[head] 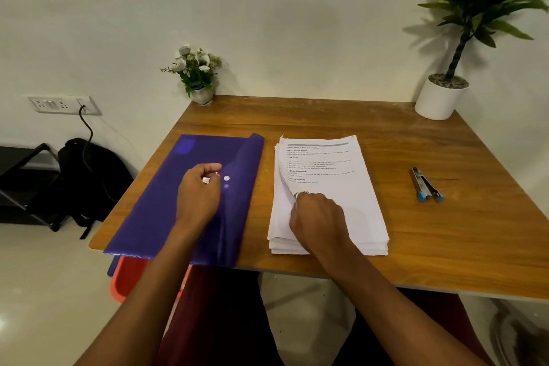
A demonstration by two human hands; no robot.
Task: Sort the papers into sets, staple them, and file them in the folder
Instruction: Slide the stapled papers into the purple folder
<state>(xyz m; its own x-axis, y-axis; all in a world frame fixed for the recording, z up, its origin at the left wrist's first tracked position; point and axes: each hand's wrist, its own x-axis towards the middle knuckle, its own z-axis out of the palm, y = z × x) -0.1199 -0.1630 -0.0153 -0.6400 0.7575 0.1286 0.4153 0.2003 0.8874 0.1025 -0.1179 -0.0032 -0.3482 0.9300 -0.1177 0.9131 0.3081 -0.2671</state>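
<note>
Head view: a brown wooden counter (326, 116) stands against a pale wall. A flat purple plastic folder (166, 202) lies at 9 o'clock on the counter, its near edge at the counter's front lip and its right flap slightly raised. Just beside it, toward the middle, sits a stack of white printed papers (341, 163), not touching the folder. A slim metal stapler with blue tips (426, 186) lies at 3 o'clock, well apart from the stack.

The left hand (199, 190) rests on the folder with its fingers curled. Something small and white shows at the fingers, but I cannot tell whether the hand grips anything. The right hand (318, 217) lies on the stack and pinches the left edge of the top sheets, which curl upward.

A small pot of white flowers (197, 74) stands at 11 o'clock, and a leafy plant in a white round pot (439, 98) at 1 o'clock. A black backpack (89, 175) sits on the floor at far left.
</note>
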